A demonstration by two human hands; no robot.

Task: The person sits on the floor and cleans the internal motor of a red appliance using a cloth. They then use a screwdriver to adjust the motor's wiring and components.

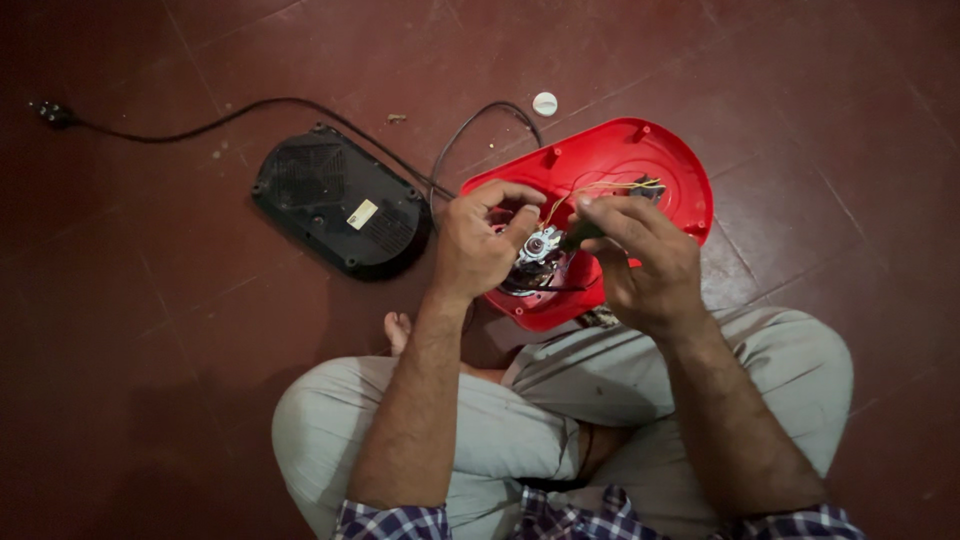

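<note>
A red plastic appliance housing [620,160] lies open side up on the dark red floor, with a metal motor [538,250] and thin yellow wires inside. My left hand [480,240] curls over the motor's left side, fingertips touching its top. My right hand [640,260] pinches a dark green tool handle [578,237] whose tip points at the motor. Both hands hover over the housing's near half, and part of the motor is hidden beneath them.
A black vented base cover [340,200] lies on the floor left of the housing. A black power cord [250,105] runs from it to a plug [45,112] at far left. A small white cap [545,103] sits beyond the housing. My crossed legs fill the foreground.
</note>
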